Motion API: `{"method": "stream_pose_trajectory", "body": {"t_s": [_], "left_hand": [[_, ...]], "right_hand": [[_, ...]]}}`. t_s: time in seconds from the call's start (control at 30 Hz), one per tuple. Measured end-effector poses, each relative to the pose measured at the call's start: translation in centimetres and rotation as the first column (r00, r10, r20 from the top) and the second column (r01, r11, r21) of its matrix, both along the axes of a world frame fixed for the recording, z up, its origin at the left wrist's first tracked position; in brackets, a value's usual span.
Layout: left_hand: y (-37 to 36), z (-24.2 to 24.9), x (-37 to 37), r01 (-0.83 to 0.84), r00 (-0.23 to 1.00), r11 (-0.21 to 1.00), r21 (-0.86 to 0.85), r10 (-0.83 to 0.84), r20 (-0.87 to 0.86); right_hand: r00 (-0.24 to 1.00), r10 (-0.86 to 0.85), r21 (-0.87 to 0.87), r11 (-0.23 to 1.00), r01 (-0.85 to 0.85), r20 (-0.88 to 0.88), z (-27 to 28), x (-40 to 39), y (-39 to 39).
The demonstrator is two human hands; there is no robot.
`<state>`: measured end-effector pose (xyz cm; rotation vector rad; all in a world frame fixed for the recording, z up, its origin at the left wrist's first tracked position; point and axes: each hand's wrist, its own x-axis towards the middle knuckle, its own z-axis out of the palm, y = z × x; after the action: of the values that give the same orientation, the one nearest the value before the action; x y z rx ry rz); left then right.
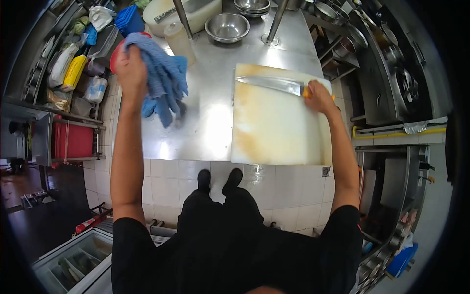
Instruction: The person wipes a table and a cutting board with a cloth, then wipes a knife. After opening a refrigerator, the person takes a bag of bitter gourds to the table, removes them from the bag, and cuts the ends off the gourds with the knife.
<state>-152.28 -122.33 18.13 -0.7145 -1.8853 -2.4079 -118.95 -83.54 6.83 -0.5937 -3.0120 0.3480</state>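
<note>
My left hand [131, 71] is closed on a blue cloth [159, 73], which hangs in folds over the left part of the steel table [208, 108]. Partly hidden behind that hand and the cloth is a red round-edged thing [114, 57]. My right hand [320, 98] grips the yellow handle of a large kitchen knife [274, 84]. Its wide blade points left across the far part of a white cutting board [279, 127], which has brownish stains. A pale squeeze bottle [177, 41] stands just beyond the cloth.
Metal bowls [227, 28] and a large pale tub [203, 17] stand along the far side of the table. Two steel posts [277, 22] rise from it. Shelves with bags [63, 63] line the left; racks with pans [345, 46] line the right.
</note>
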Motion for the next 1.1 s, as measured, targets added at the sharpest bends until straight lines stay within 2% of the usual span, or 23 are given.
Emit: {"method": "stream_pose_trajectory", "body": {"t_s": [0.03,0.07,0.2,0.27,0.3,0.33,0.37,0.4,0.43,0.47,0.5,0.53,0.63,0.67,0.73,0.8,0.87,0.93,0.97,1.0,1.03,1.07,1.1], "left_hand": [[1.7,-0.3,0.5,-0.02,1.0,0.999,-0.04,0.02,-0.001],[3.3,-0.9,1.0,-0.039,0.999,0.996,-0.08,0.039,-0.002],[10.3,-6.8,-0.2,0.064,0.998,0.966,-0.25,-0.061,0.022],[13.6,-10.0,0.5,0.054,0.942,0.868,-0.494,-0.209,-0.264],[14.8,-13.6,-0.1,0.061,0.942,0.87,-0.489,-0.213,-0.261],[16.0,-18.4,-0.7,-0.042,0.83,0.721,-0.691,-0.36,-0.426],[16.6,-21.1,-0.9,-0.199,0.674,0.54,-0.818,-0.53,-0.514],[16.7,-21.1,-0.4,-0.187,0.681,0.534,-0.824,-0.535,-0.501],[16.4,-20.4,0.9,-0.208,0.664,0.548,-0.81,-0.529,-0.528],[15.4,-20.4,2.2,-0.221,0.651,0.551,-0.805,-0.531,-0.543],[14.8,-21.4,1.3,-0.167,0.597,0.627,-0.761,-0.55,-0.584],[13.0,-21.1,2.2,-0.149,0.606,0.609,-0.779,-0.566,-0.558],[8.6,-19.5,4.6,-0.074,0.615,0.653,-0.753,-0.565,-0.551],[6.8,-19.3,5.6,-0.068,0.601,0.657,-0.751,-0.574,-0.556],[3.0,-18.6,8.0,0.061,0.566,0.601,-0.797,-0.679,-0.468],[-0.1,-17.7,11.2,0.118,0.577,0.598,-0.793,-0.691,-0.435],[-2.7,-18.5,13.6,0.136,0.541,0.63,-0.765,-0.694,-0.475],[-4.9,-18.5,16.8,0.214,0.575,0.652,-0.727,-0.686,-0.446],[-6.2,-18.2,18.7,0.302,0.644,0.642,-0.705,-0.683,-0.346],[-7.1,-17.9,20.3,0.382,0.699,0.634,-0.673,-0.675,-0.239],[-7.7,-18.0,21.3,0.389,0.684,0.64,-0.662,-0.683,-0.258],[-7.8,-18.1,21.9,0.407,0.836,0.742,-0.532,-0.537,-0.109],[-7.4,-18.4,22.3,0.389,0.917,0.828,-0.403,-0.388,0.087]], "right_hand": [[0.999,0.0,-0.057,0.998,-0.003,-0.051,-0.3,1.3,-0.4],[0.995,-0.075,-0.118,0.991,0.067,-0.069,0.3,2.6,-1.9],[0.934,-0.299,-0.257,0.935,0.245,-0.196,0.1,9.0,-5.7],[0.873,-0.424,-0.332,0.881,0.337,-0.241,0.0,12.4,-7.5],[0.835,-0.484,-0.371,0.849,0.376,-0.261,0.0,14.1,-8.7],[0.835,-0.488,-0.366,0.848,0.384,-0.254,-0.5,16.0,-9.7],[0.773,-0.549,-0.497,0.791,0.358,-0.318,-1.3,17.9,-10.6],[0.701,-0.614,-0.619,0.721,0.312,-0.362,-1.8,19.1,-11.2],[0.708,-0.62,-0.625,0.71,0.325,-0.336,-2.0,19.9,-11.9],[0.646,-0.671,-0.703,0.652,0.282,-0.363,-2.1,20.9,-13.1],[0.574,-0.729,-0.777,0.583,0.238,-0.371,-2.4,22.2,-15.0],[0.579,-0.74,-0.786,0.563,0.256,-0.342,-2.8,23.0,-16.2],[0.427,-0.842,-0.896,0.421,0.141,-0.329,-2.8,24.1,-19.4],[0.41,-0.849,-0.896,0.421,0.142,-0.334,-2.9,24.1,-20.6],[0.327,-0.899,-0.905,0.369,0.211,-0.291,-3.2,24.2,-22.6],[0.317,-0.897,-0.848,0.409,0.336,-0.307,-3.9,24.9,-24.2],[0.266,-0.9,-0.872,0.411,0.265,-0.344,-3.5,24.4,-26.1],[0.232,-0.91,-0.879,0.398,0.263,-0.343,-1.7,23.8,-28.0],[0.23,-0.922,-0.899,0.364,0.244,-0.311,-0.9,23.9,-28.9],[0.208,-0.92,-0.892,0.377,0.248,-0.331,-0.3,24.4,-29.5],[0.206,-0.903,-0.866,0.423,0.267,-0.378,0.1,24.8,-30.2],[0.199,-0.883,-0.837,0.466,0.285,-0.424,0.5,24.9,-30.8],[0.159,-0.882,-0.845,0.471,0.253,-0.444,1.1,25.2,-31.5]]}}
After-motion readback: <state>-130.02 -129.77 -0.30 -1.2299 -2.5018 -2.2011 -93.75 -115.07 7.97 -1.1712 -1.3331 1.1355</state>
